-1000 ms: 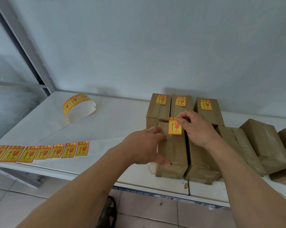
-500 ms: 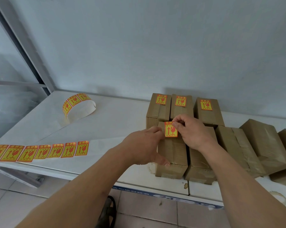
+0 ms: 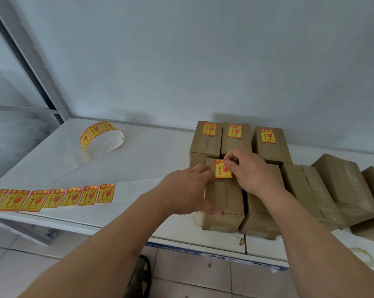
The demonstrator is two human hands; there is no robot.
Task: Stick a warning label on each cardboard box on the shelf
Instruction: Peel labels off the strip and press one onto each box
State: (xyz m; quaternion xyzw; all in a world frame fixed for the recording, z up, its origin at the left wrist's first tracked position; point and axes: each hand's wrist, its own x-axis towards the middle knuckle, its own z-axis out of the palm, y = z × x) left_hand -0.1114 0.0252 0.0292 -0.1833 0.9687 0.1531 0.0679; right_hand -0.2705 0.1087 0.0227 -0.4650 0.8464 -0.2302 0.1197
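Note:
A red-and-yellow warning label lies against the top far end of the front-left cardboard box. My right hand pinches the label's upper right corner between thumb and fingers. My left hand grips the same box from its left side, thumb on the near top edge. Behind it stand three boxes, each with a label on top: left, middle and right. Several unlabelled boxes lie to the right.
A strip of several labels on backing paper runs along the white shelf at the left, curling into a loop further back. A grey upright post stands at the left. Tiled floor lies below the shelf's front edge.
My right hand has carried the label leftward and down, from the gap between the boxes onto the front-left box's top. My left hand has kept its hold on the box.

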